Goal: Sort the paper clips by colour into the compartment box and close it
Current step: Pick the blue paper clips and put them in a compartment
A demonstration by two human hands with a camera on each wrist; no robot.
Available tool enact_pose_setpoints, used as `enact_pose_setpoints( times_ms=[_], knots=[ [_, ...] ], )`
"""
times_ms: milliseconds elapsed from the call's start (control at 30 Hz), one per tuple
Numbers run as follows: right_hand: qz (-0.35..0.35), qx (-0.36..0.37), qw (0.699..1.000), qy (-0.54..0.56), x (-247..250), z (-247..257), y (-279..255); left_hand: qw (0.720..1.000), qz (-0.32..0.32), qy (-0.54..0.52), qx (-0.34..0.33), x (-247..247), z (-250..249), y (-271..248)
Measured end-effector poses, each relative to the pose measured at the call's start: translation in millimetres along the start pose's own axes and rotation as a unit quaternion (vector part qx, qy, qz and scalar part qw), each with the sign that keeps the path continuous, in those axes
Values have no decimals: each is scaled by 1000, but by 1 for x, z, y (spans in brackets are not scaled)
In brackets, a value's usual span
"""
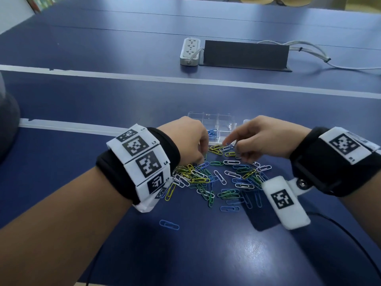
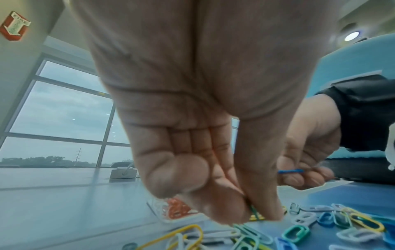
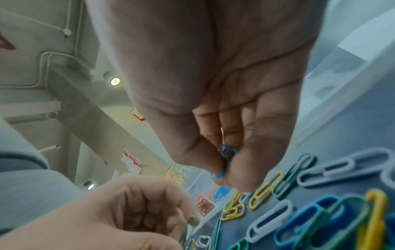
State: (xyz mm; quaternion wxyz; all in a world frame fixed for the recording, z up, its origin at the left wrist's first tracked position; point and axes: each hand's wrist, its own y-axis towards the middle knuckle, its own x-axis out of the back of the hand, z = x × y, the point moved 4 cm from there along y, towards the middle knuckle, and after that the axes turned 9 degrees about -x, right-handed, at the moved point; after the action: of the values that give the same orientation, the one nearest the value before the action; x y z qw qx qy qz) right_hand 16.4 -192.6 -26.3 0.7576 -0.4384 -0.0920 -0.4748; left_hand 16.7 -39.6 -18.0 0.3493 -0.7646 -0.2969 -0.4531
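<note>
Both hands hover low over a loose heap of paper clips (image 1: pixel 218 180) spread on the blue desk (image 1: pixel 206 254), the heap lying directly under and just behind the fingertips, toward the person. The left hand (image 1: pixel 186 139) has its fingers curled down and pinches a green paper clip (image 2: pixel 255 213) between thumb and forefinger, its tip touching the heap. The right hand (image 1: pixel 261 139), just beside the left and not touching it, pinches a blue paper clip (image 3: pixel 224 162) between thumb and fingertips, held a little above the desk. The heap mixes blue, green, yellow and white clips, many overlapping; one single blue clip (image 1: pixel 169 224) lies apart from the rest, further back toward the person, between the two forearms. The clear compartment box (image 1: pixel 216 120) stands open on the desk just beyond the hands, partly hidden by them; a compartment between the two hands holds blue clips (image 1: pixel 212 133), and in the left wrist view another compartment close past the left fingertips holds orange clips (image 2: pixel 177 209). Each wrist wears a black band with white marker tags. Well beyond the box, far from both hands, a white power strip (image 1: pixel 190 51) lies beside a dark upright panel (image 1: pixel 245 54), with grey cables (image 1: pixel 313 52) trailing off past the right hand's side.
</note>
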Motion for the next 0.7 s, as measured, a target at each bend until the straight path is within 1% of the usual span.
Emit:
enact_pose_setpoints(
  times_ms=[133,233,300,333,367,400,467,500,567,700],
  knots=[
    [21,-15,995,95,-2,-6,0,1000,-16,17,2,-3,2,1],
    [35,-12,986,163,-3,-5,-3,999,6,46,0,-6,-5,0],
    [24,-9,986,166,0,-4,-4,997,26,69,10,-8,-11,1],
    [6,-1,992,124,2,-4,-4,996,28,78,14,-9,-13,1],
    [-17,8,999,48,4,-4,-5,996,28,86,18,-9,-15,2],
    [-42,14,998,-43,6,-4,-6,995,29,92,20,-8,-16,3],
    [-94,16,978,-185,5,-3,-10,995,32,93,16,-8,-16,4],
    [-108,12,967,-228,3,-3,-11,995,33,91,11,-8,-15,4],
    [-108,6,956,-271,-5,-3,-11,996,30,82,-3,-8,-14,4],
    [-112,4,948,-297,-12,-1,-11,999,9,46,-3,-4,-13,2]
  ],
)
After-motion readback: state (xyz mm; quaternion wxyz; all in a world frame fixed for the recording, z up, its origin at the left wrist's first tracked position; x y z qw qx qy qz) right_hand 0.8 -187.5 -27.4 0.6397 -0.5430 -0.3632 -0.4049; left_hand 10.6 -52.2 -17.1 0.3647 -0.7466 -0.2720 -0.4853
